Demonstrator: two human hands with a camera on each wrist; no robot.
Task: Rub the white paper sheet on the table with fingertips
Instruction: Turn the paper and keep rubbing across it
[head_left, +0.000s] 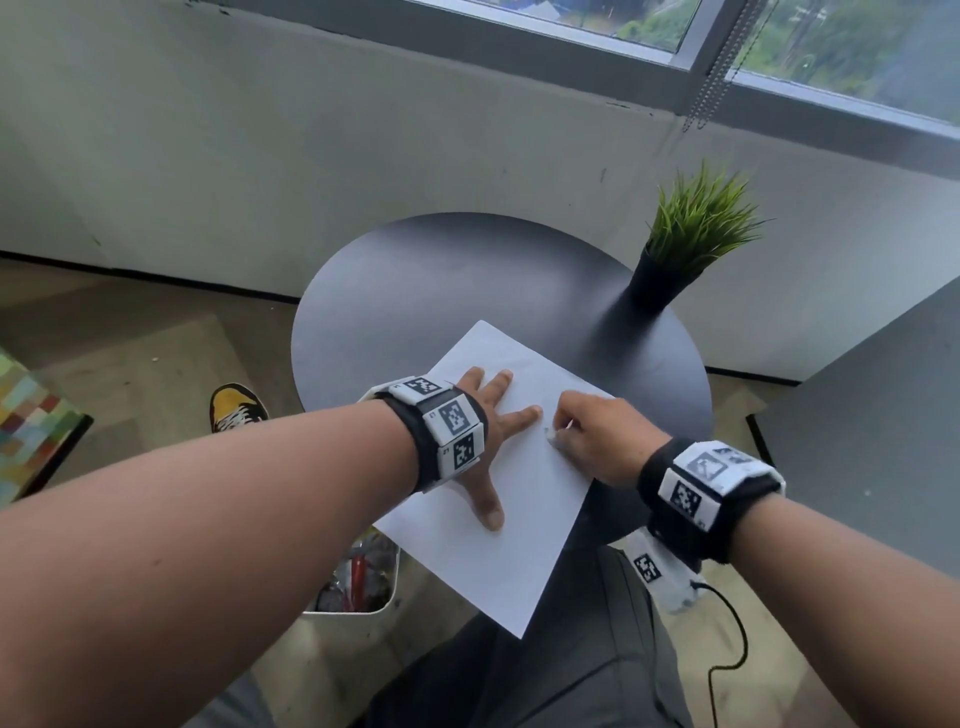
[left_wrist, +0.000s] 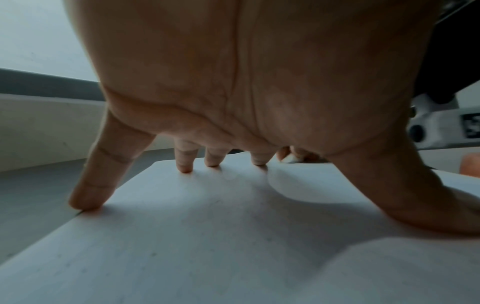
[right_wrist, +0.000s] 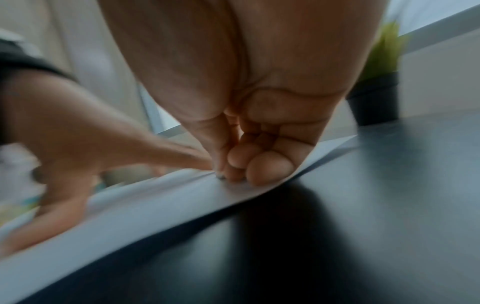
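A white paper sheet (head_left: 519, 525) lies askew on the round black table (head_left: 457, 280), its near corner hanging past the table's edge. My left hand (head_left: 493, 447) is spread flat on the sheet, its straight fingertips (left_wrist: 185, 168) and thumb pressing it down. My right hand (head_left: 566, 431) sits at the sheet's right edge with curled fingers (right_wrist: 270, 168) bunched against the paper (right_wrist: 130, 205). It pinches a small white piece (left_wrist: 289, 158), pressed to the sheet close to the left index finger. What the piece is I cannot tell.
A green grass plant in a black pot (head_left: 675, 260) stands at the table's back right. A white bin (head_left: 358, 582) sits on the floor below the left edge, near a yellow shoe (head_left: 236, 408). A grey cabinet (head_left: 883, 415) stands right. A black cable (head_left: 727, 649) hangs from my right wrist.
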